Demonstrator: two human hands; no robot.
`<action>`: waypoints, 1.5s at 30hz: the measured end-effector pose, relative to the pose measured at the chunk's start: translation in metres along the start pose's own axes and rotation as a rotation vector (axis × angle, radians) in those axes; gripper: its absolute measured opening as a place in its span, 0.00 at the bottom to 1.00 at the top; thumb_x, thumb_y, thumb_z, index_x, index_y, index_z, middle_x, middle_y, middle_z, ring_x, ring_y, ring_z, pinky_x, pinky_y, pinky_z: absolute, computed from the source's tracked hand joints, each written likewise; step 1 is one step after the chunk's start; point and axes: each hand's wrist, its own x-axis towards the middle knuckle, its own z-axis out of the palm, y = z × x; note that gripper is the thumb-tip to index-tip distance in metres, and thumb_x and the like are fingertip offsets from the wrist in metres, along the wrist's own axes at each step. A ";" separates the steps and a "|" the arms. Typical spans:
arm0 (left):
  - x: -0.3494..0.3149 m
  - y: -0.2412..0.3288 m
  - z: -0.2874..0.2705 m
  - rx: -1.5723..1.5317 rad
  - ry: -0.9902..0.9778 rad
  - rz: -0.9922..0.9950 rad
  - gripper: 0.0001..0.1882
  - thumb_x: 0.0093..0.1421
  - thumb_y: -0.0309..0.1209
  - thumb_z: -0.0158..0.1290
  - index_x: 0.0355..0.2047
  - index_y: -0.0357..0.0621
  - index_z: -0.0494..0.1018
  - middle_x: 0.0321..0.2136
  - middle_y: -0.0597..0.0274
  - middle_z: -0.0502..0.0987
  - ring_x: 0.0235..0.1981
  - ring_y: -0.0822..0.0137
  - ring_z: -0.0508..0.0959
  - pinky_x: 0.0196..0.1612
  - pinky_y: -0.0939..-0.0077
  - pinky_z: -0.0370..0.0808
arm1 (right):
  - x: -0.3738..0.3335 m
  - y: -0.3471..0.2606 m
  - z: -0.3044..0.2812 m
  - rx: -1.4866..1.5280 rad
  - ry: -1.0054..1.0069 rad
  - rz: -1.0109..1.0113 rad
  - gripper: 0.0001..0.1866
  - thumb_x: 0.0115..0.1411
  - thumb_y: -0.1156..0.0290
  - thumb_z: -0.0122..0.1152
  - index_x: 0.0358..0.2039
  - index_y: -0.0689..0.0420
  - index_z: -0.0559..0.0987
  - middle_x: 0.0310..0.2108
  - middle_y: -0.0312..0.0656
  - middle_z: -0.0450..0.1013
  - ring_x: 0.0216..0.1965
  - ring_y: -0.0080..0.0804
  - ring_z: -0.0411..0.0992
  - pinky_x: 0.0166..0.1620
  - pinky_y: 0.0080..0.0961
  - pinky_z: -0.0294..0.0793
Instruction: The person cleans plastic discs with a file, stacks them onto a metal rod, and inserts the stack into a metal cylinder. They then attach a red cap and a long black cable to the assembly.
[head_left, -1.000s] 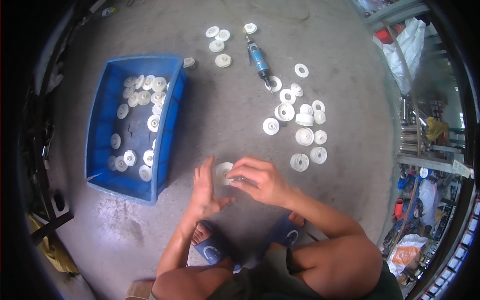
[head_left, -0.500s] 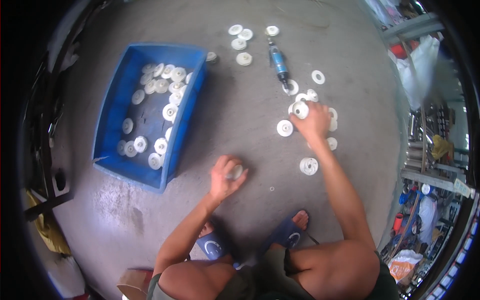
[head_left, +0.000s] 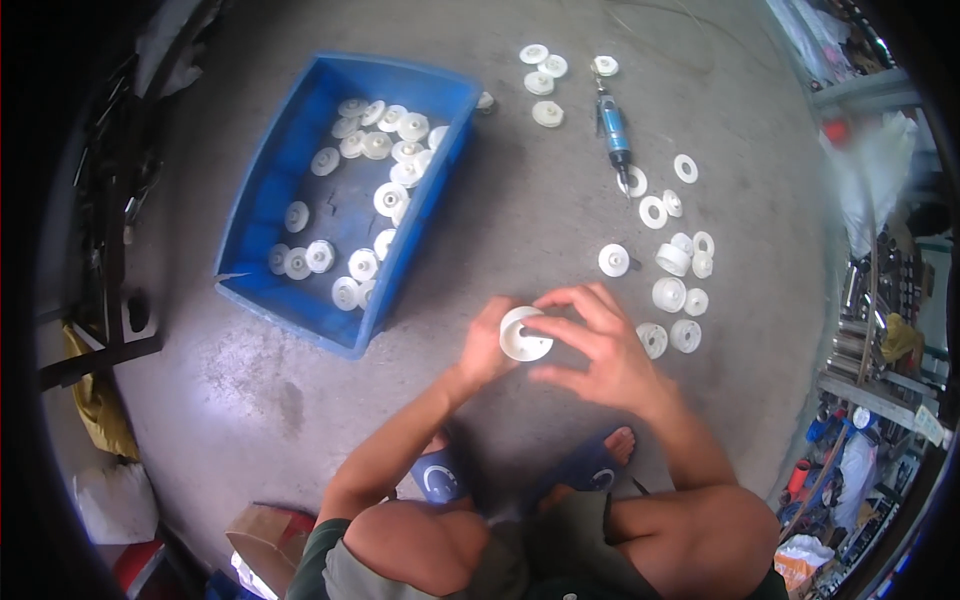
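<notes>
In front of my feet, my left hand is closed round a white round plastic cup-shaped part, its hollow side facing up. My right hand reaches in from the right with its fingers apart. One fingertip dips into the hollow of the part, while the thumb stays clear below it. Whether anything small lies between those fingers is hidden. Right of my hands lie several loose white parts: cup-shaped pieces, flat rings and a flanged disc.
A blue plastic bin at the left holds several white flanged discs. A blue-and-black power screwdriver lies on the grey floor near more white discs. Cluttered metal shelving lines the right side.
My right hand has come back from the white parts on the right to the part in my left hand. The whole view has shifted, moving the bin rightward in the picture.
</notes>
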 end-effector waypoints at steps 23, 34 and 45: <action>0.079 0.019 -0.245 0.244 0.166 -0.403 0.25 0.53 0.21 0.68 0.53 0.43 0.77 0.47 0.55 0.81 0.46 0.62 0.83 0.51 0.68 0.81 | -0.024 0.020 0.076 0.242 0.266 0.176 0.07 0.63 0.72 0.68 0.41 0.61 0.83 0.39 0.46 0.82 0.43 0.47 0.78 0.47 0.39 0.78; 0.028 0.111 -0.102 -0.313 -0.038 0.004 0.32 0.55 0.19 0.71 0.58 0.38 0.69 0.59 0.45 0.76 0.59 0.56 0.79 0.65 0.61 0.74 | -0.010 0.025 0.090 0.254 0.315 0.161 0.09 0.59 0.75 0.68 0.40 0.62 0.82 0.38 0.47 0.80 0.42 0.50 0.77 0.44 0.43 0.78; 0.043 0.146 -0.110 0.056 -0.087 -0.107 0.26 0.48 0.19 0.72 0.49 0.32 0.80 0.53 0.47 0.79 0.54 0.57 0.81 0.58 0.66 0.77 | -0.012 0.029 0.091 0.123 0.232 0.131 0.10 0.53 0.76 0.69 0.37 0.58 0.82 0.39 0.41 0.80 0.45 0.44 0.77 0.46 0.39 0.80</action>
